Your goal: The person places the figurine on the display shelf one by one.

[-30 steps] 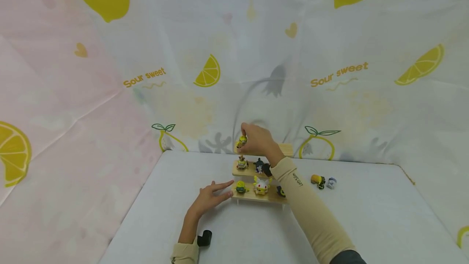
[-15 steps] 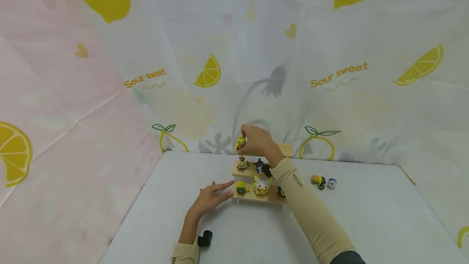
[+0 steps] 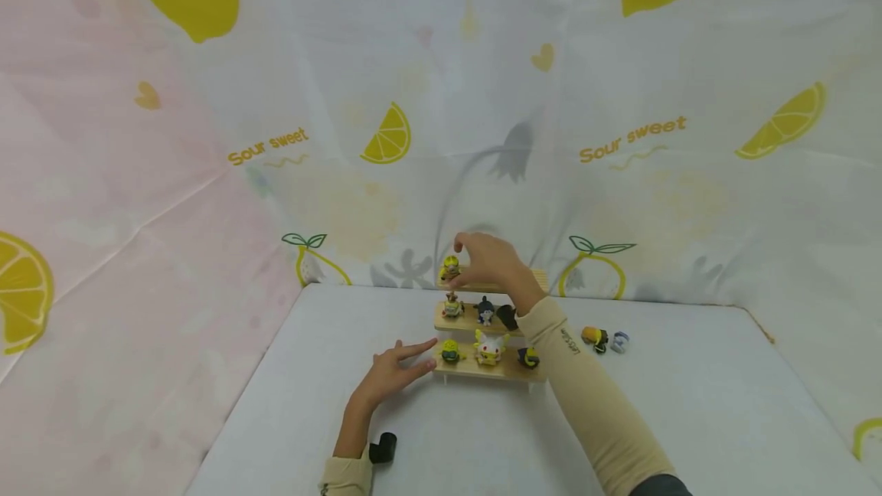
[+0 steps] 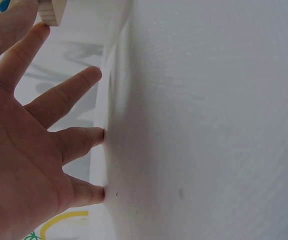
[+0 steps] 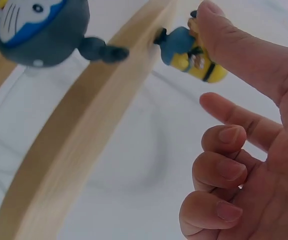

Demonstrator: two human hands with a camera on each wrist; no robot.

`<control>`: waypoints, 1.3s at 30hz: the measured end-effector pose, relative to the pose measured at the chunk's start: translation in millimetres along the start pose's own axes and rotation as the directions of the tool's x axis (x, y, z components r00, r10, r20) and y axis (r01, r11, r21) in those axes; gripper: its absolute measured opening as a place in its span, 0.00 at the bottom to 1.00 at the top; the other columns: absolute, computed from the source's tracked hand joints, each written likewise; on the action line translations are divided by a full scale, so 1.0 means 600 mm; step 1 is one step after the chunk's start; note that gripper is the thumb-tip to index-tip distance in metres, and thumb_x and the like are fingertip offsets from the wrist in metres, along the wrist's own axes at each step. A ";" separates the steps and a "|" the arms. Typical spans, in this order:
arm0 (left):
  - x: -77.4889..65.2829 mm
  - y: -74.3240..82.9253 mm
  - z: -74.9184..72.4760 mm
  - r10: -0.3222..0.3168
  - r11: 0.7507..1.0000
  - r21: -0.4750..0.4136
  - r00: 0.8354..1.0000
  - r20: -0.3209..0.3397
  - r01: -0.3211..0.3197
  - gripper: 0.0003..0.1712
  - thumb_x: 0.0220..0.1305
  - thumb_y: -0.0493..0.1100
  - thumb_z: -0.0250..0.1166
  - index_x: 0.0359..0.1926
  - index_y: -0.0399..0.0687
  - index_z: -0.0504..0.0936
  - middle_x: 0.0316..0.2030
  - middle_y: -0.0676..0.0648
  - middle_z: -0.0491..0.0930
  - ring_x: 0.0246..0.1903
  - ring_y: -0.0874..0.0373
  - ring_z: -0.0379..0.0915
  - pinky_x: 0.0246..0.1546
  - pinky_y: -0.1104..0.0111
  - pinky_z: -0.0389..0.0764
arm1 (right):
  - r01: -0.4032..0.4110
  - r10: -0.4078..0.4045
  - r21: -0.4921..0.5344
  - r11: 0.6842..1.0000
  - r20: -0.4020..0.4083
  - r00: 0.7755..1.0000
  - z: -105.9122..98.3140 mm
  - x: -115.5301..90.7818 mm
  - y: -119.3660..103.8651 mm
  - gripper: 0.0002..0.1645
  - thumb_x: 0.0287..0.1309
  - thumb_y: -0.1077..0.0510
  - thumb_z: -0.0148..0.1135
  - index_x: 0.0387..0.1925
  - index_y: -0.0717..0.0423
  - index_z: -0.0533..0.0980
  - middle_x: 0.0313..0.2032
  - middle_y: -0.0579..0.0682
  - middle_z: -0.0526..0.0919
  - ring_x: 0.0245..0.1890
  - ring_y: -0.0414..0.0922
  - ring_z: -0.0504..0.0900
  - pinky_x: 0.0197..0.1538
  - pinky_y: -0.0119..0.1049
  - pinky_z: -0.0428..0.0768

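On the left end of the top step of a wooden tiered stand (image 3: pixel 491 370) stands a small yellow Minion figurine (image 3: pixel 450 269). My right hand (image 3: pixel 492 262) is around it with thumb and index finger spread apart. In the right wrist view the thumb overlaps the yellow figurine (image 5: pixel 211 72), while the index fingertip is away from it and the other fingers curl loosely. My left hand (image 3: pixel 387 375) has its fingers spread, thumb and index fingertips right at the stand's left end. The left wrist view shows the index fingertip at the wooden corner (image 4: pixel 51 12).
Middle step: a crowned figurine (image 3: pixel 452 305) and a dark-hooded one (image 3: pixel 485 311). Bottom step: green-yellow (image 3: pixel 450 351), white-eared (image 3: pixel 489 348) and dark-yellow figurines (image 3: pixel 528 357). Right on the white table lie orange-black (image 3: pixel 595 338) and blue-white figurines (image 3: pixel 620 342). A printed cloth (image 3: pixel 331 197) hangs behind.
The right thumb and index finger have parted from the yellow Minion figurine, which now stands on the top step. The left hand keeps its place at the stand's left end.
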State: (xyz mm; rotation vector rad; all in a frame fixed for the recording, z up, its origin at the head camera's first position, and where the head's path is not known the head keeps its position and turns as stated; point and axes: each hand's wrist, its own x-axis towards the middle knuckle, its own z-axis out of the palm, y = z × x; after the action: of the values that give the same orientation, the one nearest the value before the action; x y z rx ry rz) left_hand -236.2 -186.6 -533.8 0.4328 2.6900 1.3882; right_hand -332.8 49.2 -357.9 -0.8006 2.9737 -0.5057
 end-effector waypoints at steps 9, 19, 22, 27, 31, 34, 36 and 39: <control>-0.001 -0.001 -0.001 0.005 1.000 -0.011 1.000 0.006 -0.005 0.26 0.64 0.60 0.66 0.62 0.63 0.80 0.58 0.48 0.78 0.68 0.25 0.47 0.56 0.24 0.27 | -0.003 0.003 -0.009 1.000 -0.035 0.999 -0.031 -0.030 0.031 0.25 0.56 0.45 0.73 0.52 0.50 0.77 0.51 0.52 0.81 0.46 0.50 0.79 0.43 0.49 0.79; -0.003 0.005 -0.006 0.008 1.000 -0.002 1.000 0.012 -0.008 0.27 0.65 0.59 0.65 0.63 0.60 0.80 0.59 0.48 0.78 0.68 0.24 0.45 0.56 0.24 0.27 | 0.024 -0.024 0.004 1.000 -0.064 0.998 -0.059 -0.089 0.072 0.17 0.61 0.53 0.69 0.51 0.49 0.82 0.48 0.53 0.82 0.46 0.53 0.81 0.40 0.48 0.80; -0.003 0.005 -0.007 0.008 1.000 -0.006 1.000 0.011 -0.007 0.27 0.65 0.60 0.65 0.63 0.61 0.80 0.59 0.48 0.78 0.68 0.23 0.45 0.56 0.24 0.26 | 0.035 -0.033 0.022 0.999 -0.085 0.996 -0.061 -0.105 0.087 0.15 0.61 0.54 0.69 0.50 0.50 0.82 0.46 0.53 0.83 0.44 0.53 0.81 0.39 0.47 0.79; -0.003 0.004 -0.007 -0.004 1.000 -0.014 1.000 0.006 0.004 0.26 0.65 0.59 0.66 0.62 0.62 0.80 0.58 0.48 0.78 0.68 0.24 0.45 0.56 0.24 0.26 | 0.059 -0.056 0.023 0.998 -0.109 0.992 -0.065 -0.128 0.112 0.13 0.61 0.57 0.69 0.48 0.52 0.83 0.39 0.50 0.82 0.36 0.49 0.78 0.35 0.45 0.77; -0.002 0.003 -0.005 -0.004 1.000 -0.015 1.000 0.005 0.004 0.26 0.65 0.59 0.66 0.62 0.62 0.80 0.58 0.48 0.78 0.68 0.24 0.45 0.56 0.25 0.27 | 0.079 -0.078 0.005 0.997 -0.113 0.991 -0.067 -0.147 0.128 0.14 0.60 0.59 0.70 0.48 0.54 0.83 0.36 0.49 0.80 0.33 0.46 0.75 0.33 0.43 0.74; -0.001 0.003 -0.003 0.001 1.000 -0.008 1.000 0.008 -0.001 0.26 0.65 0.59 0.65 0.62 0.62 0.80 0.58 0.48 0.78 0.68 0.25 0.46 0.56 0.24 0.27 | 0.070 -0.072 -0.018 0.997 -0.117 0.991 -0.064 -0.164 0.140 0.14 0.58 0.60 0.71 0.48 0.54 0.83 0.33 0.47 0.79 0.30 0.45 0.73 0.31 0.40 0.72; 0.000 0.002 -0.001 -0.002 1.000 -0.001 1.000 0.009 0.002 0.26 0.65 0.60 0.65 0.62 0.63 0.80 0.58 0.47 0.79 0.68 0.25 0.47 0.56 0.24 0.28 | 0.064 -0.069 -0.041 0.997 -0.127 0.989 -0.060 -0.176 0.149 0.15 0.57 0.60 0.71 0.47 0.53 0.83 0.31 0.45 0.78 0.29 0.43 0.73 0.30 0.39 0.72; -0.001 0.003 0.000 -0.015 1.000 0.000 1.000 0.006 0.015 0.26 0.64 0.61 0.65 0.62 0.64 0.80 0.58 0.48 0.79 0.69 0.27 0.47 0.57 0.25 0.27 | 0.062 -0.071 -0.066 0.996 -0.147 0.987 -0.051 -0.190 0.164 0.15 0.56 0.60 0.72 0.46 0.53 0.84 0.30 0.44 0.78 0.28 0.42 0.73 0.30 0.39 0.72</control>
State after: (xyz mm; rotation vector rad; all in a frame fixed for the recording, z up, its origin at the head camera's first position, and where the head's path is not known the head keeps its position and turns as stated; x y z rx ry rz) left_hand -235.5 -185.9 -532.6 0.4152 2.6821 1.3811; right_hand -284.6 194.8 -366.9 -0.9092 3.1218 -0.5010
